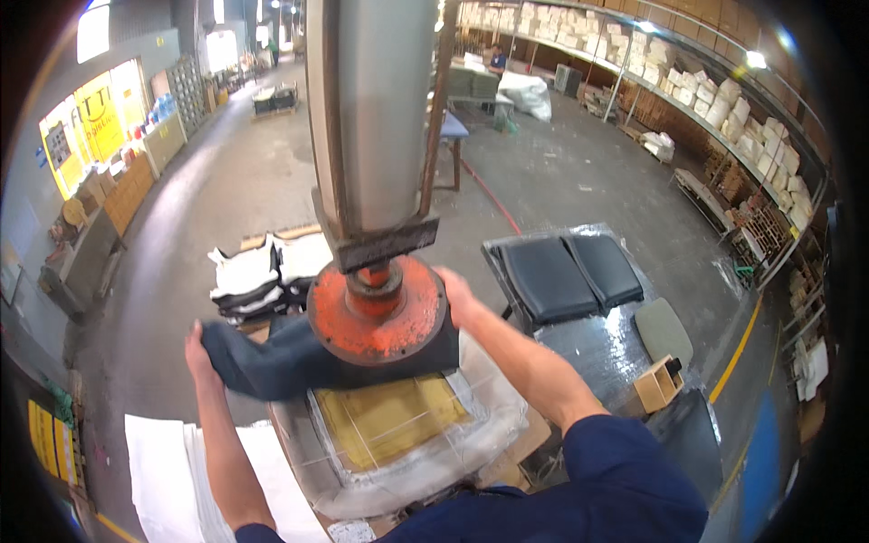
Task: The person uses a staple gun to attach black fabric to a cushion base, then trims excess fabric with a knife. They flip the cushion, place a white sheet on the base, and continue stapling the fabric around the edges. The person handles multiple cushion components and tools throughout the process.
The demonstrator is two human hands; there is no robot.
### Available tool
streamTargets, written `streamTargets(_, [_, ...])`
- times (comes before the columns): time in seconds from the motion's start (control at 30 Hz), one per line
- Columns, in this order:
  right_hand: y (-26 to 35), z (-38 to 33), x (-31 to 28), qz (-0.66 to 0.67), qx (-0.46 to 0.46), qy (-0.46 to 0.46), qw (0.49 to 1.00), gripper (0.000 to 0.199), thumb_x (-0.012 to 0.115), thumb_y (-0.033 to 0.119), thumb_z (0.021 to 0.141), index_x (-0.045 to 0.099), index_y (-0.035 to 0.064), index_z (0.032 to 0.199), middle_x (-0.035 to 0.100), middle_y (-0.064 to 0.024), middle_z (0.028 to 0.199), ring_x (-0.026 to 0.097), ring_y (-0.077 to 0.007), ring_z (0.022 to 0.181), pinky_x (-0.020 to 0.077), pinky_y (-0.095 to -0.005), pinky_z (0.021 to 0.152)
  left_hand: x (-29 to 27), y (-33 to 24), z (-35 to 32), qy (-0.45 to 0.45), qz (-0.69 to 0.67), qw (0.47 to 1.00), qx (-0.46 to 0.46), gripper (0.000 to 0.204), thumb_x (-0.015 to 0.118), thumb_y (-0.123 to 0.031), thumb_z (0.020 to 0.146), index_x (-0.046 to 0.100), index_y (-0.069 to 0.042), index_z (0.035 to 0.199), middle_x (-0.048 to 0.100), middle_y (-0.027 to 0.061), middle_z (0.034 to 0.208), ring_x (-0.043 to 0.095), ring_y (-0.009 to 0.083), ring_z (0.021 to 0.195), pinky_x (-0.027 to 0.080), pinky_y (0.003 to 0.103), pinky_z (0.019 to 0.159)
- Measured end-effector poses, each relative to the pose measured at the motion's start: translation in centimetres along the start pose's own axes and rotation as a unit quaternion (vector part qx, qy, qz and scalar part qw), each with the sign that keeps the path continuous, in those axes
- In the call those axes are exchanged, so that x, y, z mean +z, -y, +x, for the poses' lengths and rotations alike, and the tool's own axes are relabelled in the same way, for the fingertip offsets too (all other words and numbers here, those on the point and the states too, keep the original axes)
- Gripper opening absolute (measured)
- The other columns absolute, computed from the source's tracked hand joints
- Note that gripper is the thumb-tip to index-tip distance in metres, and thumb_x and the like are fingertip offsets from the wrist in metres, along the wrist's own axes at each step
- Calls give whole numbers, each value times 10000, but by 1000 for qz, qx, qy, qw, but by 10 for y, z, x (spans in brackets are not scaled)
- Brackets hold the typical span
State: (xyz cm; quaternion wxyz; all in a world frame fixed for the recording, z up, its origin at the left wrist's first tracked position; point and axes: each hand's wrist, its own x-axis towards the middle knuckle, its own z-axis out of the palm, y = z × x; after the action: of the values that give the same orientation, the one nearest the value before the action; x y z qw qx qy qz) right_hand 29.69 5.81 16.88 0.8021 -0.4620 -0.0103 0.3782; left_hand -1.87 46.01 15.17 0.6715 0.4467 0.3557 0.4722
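Observation:
A dark blue, leather-like seat cover stretches between my hands beneath the round orange plate of a press. My left hand grips its left end, which bulges and folds. At the far right end, my right hand closes on the cover's edge beside the plate; its fingertips are partly hidden. Below the cover lies a worktop with a yellow pad, bordered by a grey, plastic-wrapped rim. The plate hides the middle of the cover.
The press's thick grey column rises in front of me. White sheets lie at the lower left, with stacked black-and-white pieces beyond. Two dark padded panels and a small wooden box rest on the right table.

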Motion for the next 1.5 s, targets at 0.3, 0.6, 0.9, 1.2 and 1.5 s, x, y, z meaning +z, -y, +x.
streamTargets(0.3, [157,-8,52,-118,-141,65,981,257,527,270,1054,633,38,1083,712,-90,970,708,-198,824,609,-391,711,80,-123,-10,75,-260,963,14,496,497,-395,1004,604,6,1276,658,137,1260,645,280,1144,475,432,1050])
streamTargets(0.6, [108,3,21,-319,-48,-125,938,300,592,425,979,634,152,862,575,-11,669,508,-154,493,369,-327,389,7,-35,-13,-21,-6,985,-170,226,650,-322,905,610,-99,919,650,34,787,652,199,610,556,352,504])
streamTargets(0.9, [110,40,-25,-306,-57,-103,945,316,627,427,967,608,148,819,508,-6,555,485,-139,413,302,-303,318,11,-35,-18,-40,39,989,-138,204,698,-298,898,637,-105,920,604,28,792,610,179,645,514,351,555])
streamTargets(1.2, [153,108,12,-368,-65,-132,918,301,632,445,943,598,151,887,561,-26,678,518,-172,482,328,-321,388,38,-45,62,-47,64,989,-123,148,658,-280,883,617,-138,873,602,19,753,618,178,643,523,361,575])
streamTargets(1.5, [173,22,62,-256,-210,-1,944,309,630,274,955,676,47,1159,705,-80,1025,669,-179,899,532,-336,785,59,-99,27,-14,-40,995,90,305,668,-211,887,579,25,1058,596,93,934,576,182,807,489,361,747])
